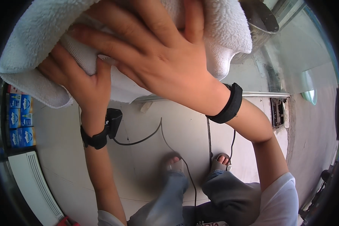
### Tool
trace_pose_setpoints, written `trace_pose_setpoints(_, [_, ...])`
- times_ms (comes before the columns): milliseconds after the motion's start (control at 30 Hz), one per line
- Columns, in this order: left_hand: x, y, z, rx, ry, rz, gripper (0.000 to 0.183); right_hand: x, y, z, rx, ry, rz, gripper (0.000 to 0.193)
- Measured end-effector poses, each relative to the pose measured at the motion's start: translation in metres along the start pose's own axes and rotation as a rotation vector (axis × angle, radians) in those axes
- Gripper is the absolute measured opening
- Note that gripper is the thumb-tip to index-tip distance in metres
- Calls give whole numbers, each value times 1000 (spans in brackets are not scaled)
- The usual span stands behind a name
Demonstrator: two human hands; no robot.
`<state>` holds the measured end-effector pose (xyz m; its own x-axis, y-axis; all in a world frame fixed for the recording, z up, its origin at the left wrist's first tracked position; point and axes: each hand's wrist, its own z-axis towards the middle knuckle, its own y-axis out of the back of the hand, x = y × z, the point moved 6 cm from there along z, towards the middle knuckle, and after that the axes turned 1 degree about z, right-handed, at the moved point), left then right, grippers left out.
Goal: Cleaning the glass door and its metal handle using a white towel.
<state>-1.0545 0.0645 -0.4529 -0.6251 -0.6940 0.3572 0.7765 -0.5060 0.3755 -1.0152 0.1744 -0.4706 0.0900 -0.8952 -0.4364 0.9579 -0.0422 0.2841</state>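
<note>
Towel, white and thick, runs past the upper edge of view, its lower hem hanging over pale floor. That floor stretches down to the sandalled feet, crossed by a dark cable. Blue boxes and a white slatted panel border the left side; a round metal vessel sits beyond the cloth's right corner. The towel lies beneath the right grip, fingers spread wide across it; the left grip reaches up into its folds, thumb apart from the fingers. Fingertips are mostly hidden, so I cannot tell whether either closes on the fabric.
</note>
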Motion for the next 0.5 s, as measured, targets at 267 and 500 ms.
trace_pose_setpoints(267, [6,-33,-106,141,279,-305,57,63,-20,-42,272,2,258,48])
trace_pose_setpoints(500, [-32,-63,-159,367,379,-313,58,70,-32,-119,511,158,428,55])
